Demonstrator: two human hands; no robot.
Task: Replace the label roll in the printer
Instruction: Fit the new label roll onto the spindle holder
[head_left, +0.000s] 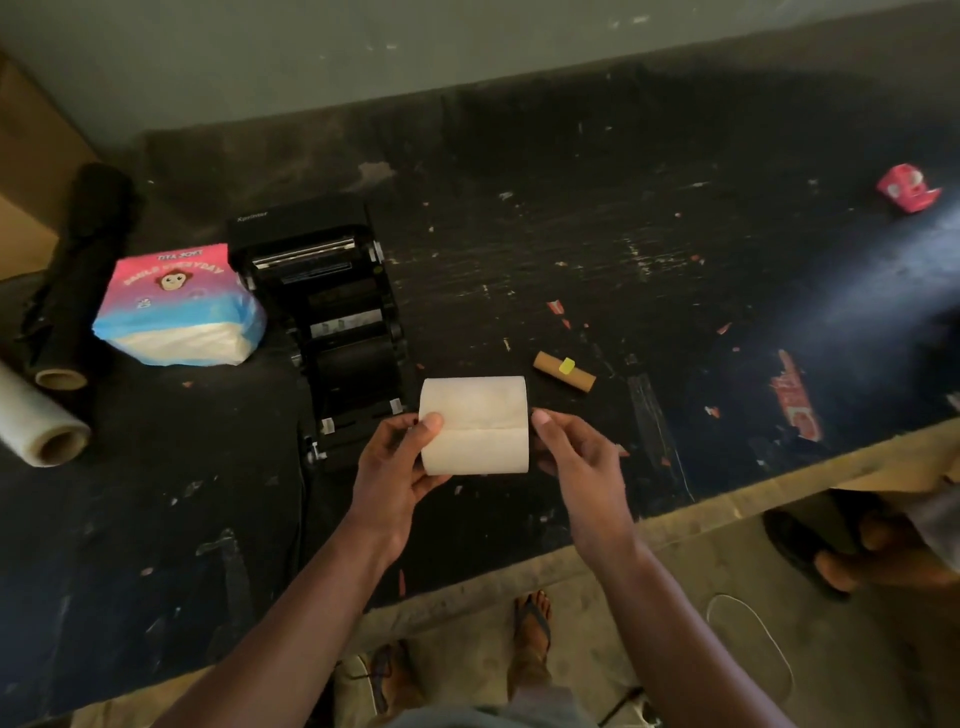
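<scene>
Both hands (483, 457) grip the label roll (475, 426), hiding the printer's (332, 312) near corner.

This looks like a packing or dispatch corner of a small shop or storeroom. A scuffed black desk (571, 218), littered with paper scraps, carries an open label printer (332, 312), a roll of black stretch wrap (78, 275) and a clear one (36, 421) (both at the left edge), beside a cardboard box (26, 156) against a bare wall above a dusty concrete floor (649, 597).
</scene>
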